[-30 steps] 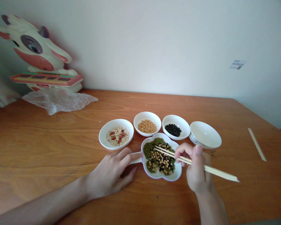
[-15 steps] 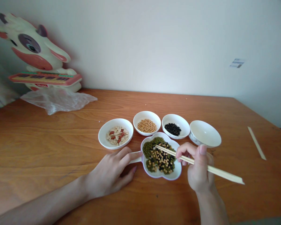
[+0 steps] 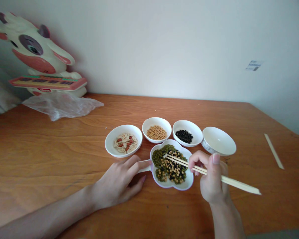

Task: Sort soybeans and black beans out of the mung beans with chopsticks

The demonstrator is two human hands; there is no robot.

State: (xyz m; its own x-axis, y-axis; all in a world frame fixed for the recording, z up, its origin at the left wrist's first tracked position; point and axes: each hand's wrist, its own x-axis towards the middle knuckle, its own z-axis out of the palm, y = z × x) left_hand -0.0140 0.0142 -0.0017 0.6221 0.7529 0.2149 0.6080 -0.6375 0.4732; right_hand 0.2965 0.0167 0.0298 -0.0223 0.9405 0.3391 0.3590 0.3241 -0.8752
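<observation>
My left hand (image 3: 122, 182) rests on the table with its fingers on the short handle of a white, flower-shaped dish (image 3: 188, 184), index finger along the top. Green, black and pale yellow beans (image 3: 170, 164) lie mixed in that dish. In my right hand (image 3: 211, 176) is a pair of wooden chopsticks (image 3: 235, 183), angled down to the left. Their tips touch the beans near the dish's middle, at a small pale piece too small to name.
Behind the dish stand white bowls: one with peanuts (image 3: 126, 143), one with yellow beans (image 3: 156, 132), one with black beans (image 3: 184, 136), and an empty bowl (image 3: 219, 141). A chopstick wrapper-like strip (image 3: 274, 151) lies right. A cow toy keyboard (image 3: 47, 83) and plastic bag (image 3: 62, 105) are back left.
The chopstick tips have parted slightly over the beans. Both hands stay in nearly the same place, and the view has shifted a little.
</observation>
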